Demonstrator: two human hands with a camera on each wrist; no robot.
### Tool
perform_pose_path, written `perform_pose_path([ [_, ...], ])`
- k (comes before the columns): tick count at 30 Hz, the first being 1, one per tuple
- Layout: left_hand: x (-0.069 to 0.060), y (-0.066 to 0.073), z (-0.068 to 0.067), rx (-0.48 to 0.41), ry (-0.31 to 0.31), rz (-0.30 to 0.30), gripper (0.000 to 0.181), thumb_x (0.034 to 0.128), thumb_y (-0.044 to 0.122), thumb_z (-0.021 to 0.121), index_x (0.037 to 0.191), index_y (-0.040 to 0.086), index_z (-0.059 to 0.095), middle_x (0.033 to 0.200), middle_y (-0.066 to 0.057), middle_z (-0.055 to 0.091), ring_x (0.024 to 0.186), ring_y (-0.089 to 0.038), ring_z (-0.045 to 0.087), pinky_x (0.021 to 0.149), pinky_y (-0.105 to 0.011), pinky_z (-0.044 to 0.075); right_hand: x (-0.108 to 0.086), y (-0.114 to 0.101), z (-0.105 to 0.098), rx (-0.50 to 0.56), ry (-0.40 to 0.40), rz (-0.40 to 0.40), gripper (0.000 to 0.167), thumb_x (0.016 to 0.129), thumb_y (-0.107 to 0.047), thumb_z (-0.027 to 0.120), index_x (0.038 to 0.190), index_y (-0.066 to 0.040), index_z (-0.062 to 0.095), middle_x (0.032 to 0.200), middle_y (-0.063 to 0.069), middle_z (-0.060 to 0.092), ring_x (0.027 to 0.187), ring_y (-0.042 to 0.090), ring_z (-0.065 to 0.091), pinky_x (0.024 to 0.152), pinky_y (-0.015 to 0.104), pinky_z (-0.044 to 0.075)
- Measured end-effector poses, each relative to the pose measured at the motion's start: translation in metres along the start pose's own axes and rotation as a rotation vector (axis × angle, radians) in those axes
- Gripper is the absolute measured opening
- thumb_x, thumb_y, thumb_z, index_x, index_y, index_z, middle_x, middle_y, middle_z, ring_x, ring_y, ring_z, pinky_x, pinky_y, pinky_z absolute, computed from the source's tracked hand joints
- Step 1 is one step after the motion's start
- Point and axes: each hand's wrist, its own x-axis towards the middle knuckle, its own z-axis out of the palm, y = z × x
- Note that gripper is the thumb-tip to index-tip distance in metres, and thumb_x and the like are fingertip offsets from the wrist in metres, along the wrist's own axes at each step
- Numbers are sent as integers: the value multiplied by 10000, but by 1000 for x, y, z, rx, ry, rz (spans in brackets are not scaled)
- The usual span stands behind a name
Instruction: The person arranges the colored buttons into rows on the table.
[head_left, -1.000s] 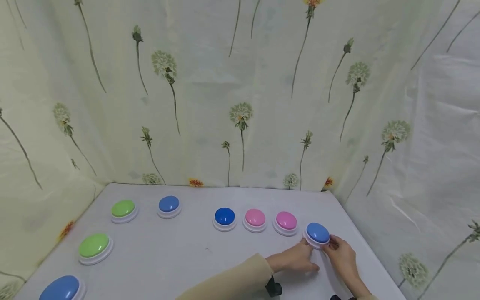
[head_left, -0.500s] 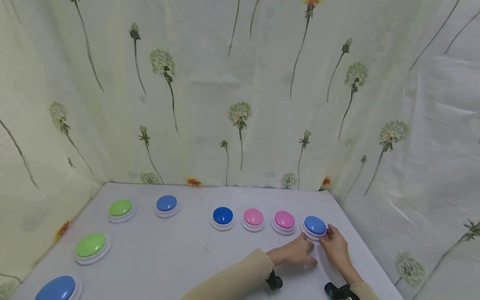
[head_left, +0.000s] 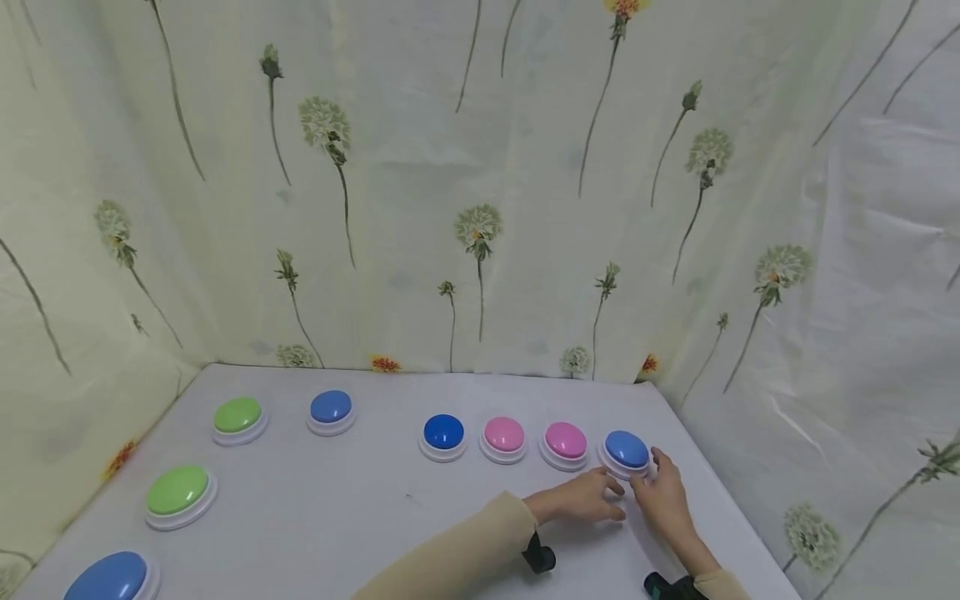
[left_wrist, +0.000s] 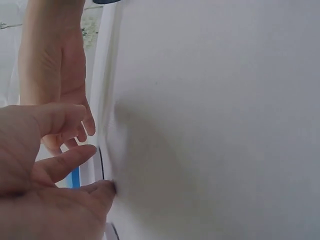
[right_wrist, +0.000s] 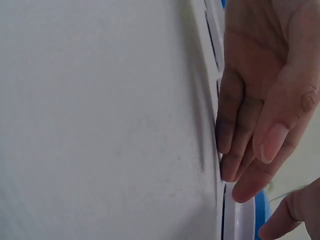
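Observation:
At the right end of a row stands a light blue button on a white base [head_left: 626,450]. My left hand [head_left: 581,497] is at its near left edge, fingers loosely bent and holding nothing. On the near right side, my right hand [head_left: 667,504] has thumb and forefinger apart beside the base. In the left wrist view, my left hand [left_wrist: 55,175] has its fingers close to the base; whether they touch it cannot be told. The right wrist view shows my right hand [right_wrist: 270,95] with relaxed fingers near the table surface, the blue button [right_wrist: 260,210] partly hidden beyond.
Left of it in the row are a pink button [head_left: 566,441], another pink one [head_left: 504,435] and a dark blue one [head_left: 443,432]. Farther left are a blue button [head_left: 331,407], two green ones [head_left: 237,415] and a large blue one [head_left: 108,577]. Flowered cloth [head_left: 397,208] hangs behind the table.
The light blue button has moved slightly away from me and to the left, nearer the row. Both hands, earlier at its base, have loosened, and the right fingers have spread apart.

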Motion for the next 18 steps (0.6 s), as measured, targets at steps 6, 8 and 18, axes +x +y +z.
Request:
perform_pose_path([
  [6,-18,-3,-13,-110,-65,23,371,910,273,634,1259,147,637,1240,81,650,947,19,582,824,-129,465,-10,-15,7,-9,129,-34,644,879,-110,556,1419,127,299,1372,378,338,1248,525,346,992,655,349],
  [8,-26,-4,-18,-130,-81,46,356,917,262,629,1255,154,641,1233,89,656,951,17,588,818,-124,463,-12,-20,8,8,163,-54,605,871,-103,571,1396,110,362,1348,363,378,1211,494,389,935,625,387],
  [18,-73,-9,-44,-263,-75,133,302,955,235,595,1234,136,649,1235,54,654,1096,-13,603,891,-131,471,-28,-59,13,55,159,-137,510,871,-86,598,1356,12,475,1237,237,522,1078,360,559,753,300,489],
])
